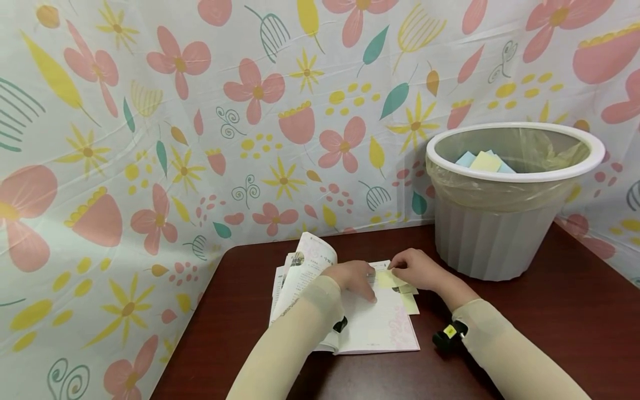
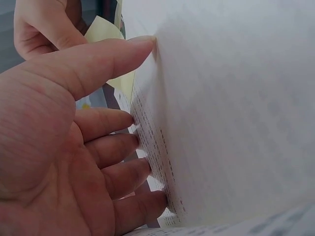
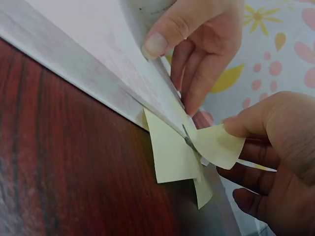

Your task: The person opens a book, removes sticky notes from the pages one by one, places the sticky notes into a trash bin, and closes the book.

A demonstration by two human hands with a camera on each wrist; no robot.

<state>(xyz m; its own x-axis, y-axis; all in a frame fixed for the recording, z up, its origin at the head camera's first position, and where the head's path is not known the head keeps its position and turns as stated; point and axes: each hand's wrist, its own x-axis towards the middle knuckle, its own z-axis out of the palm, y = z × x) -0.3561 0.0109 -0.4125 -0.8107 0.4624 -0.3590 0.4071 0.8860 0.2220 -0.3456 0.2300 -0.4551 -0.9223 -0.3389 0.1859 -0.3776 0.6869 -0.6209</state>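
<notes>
At the book (image 1: pixel 375 330), pale yellow note (image 3: pixel 216 145), curved, pinched by right fingers (image 3: pixel 253 178), left fingers (image 2: pixel 113 150) holding page (image 2: pixel 231 98)

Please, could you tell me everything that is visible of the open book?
The open book lies on the reddish-brown table. Its white, paper-looking pages carry printed text and pink patterns. Left-side leaves rise and curl; the right side lies flatter. Yellow sticky notes stick out past its right edge; the right hand pinches one. The left hand touches the pages.
</notes>
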